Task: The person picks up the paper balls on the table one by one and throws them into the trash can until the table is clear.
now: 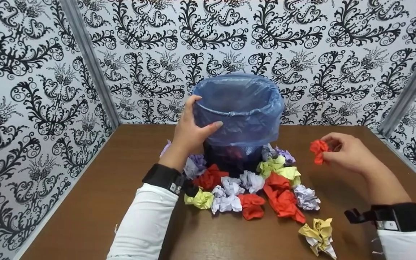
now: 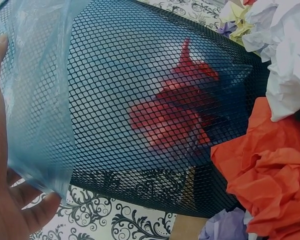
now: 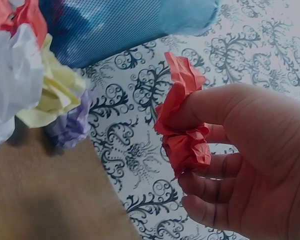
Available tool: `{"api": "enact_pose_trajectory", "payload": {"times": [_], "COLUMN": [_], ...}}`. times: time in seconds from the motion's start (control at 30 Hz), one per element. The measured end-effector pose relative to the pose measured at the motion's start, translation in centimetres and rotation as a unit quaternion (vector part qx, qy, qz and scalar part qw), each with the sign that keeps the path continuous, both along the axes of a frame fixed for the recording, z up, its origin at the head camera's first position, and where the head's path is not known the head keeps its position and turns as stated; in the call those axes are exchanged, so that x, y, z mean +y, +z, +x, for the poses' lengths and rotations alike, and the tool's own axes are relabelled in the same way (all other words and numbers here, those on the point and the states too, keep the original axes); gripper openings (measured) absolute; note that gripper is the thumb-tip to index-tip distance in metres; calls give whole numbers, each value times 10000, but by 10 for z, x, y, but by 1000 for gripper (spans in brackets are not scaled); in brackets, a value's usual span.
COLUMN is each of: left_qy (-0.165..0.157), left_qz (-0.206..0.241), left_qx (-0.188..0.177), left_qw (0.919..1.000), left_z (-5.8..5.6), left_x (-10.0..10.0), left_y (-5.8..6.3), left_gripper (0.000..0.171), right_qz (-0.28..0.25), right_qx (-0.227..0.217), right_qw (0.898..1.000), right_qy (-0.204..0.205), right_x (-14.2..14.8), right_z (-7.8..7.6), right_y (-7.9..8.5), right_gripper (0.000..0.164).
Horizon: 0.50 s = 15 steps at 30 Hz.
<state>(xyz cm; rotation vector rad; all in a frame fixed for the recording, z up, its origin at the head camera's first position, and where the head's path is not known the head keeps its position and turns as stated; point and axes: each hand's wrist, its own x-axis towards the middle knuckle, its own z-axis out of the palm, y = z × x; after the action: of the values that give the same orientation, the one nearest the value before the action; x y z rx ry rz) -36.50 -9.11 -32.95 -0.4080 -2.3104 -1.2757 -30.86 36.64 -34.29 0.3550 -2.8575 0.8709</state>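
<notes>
A mesh waste bin with a blue plastic liner folded over its rim stands upright on the table. Red crumpled paper shows through its mesh. My left hand holds the bin's upper left side over the liner, thumb on the front and a fingertip at the rim. Off to the right of the bin, above the table, my right hand pinches a red crumpled paper ball between thumb and fingers. The same ball appears close up in the right wrist view.
Crumpled papers crowd the bin's base: red, white, yellow-green and purple. A yellow-and-white one lies nearer on the right. Patterned walls enclose the brown wooden table.
</notes>
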Motion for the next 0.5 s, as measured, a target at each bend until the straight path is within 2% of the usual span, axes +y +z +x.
{"api": "enact_pose_trajectory", "payload": {"times": [0.3,0.5], "left_qy": [-34,6], "left_qz": [71,48], "left_qx": [4,129], "left_qw": [10000,9999], "left_z": [1,-2], "left_x": [0,1], "left_y": [0,0], "left_gripper": [98,95], "right_qz": [-208,-272], "right_qx": [155,135], "right_qw": [9995,9994], "right_qy": [-171,-170], "right_x": [-5,-15], "right_z": [6,5], "right_y": [13,39], "right_gripper": [50,54]}}
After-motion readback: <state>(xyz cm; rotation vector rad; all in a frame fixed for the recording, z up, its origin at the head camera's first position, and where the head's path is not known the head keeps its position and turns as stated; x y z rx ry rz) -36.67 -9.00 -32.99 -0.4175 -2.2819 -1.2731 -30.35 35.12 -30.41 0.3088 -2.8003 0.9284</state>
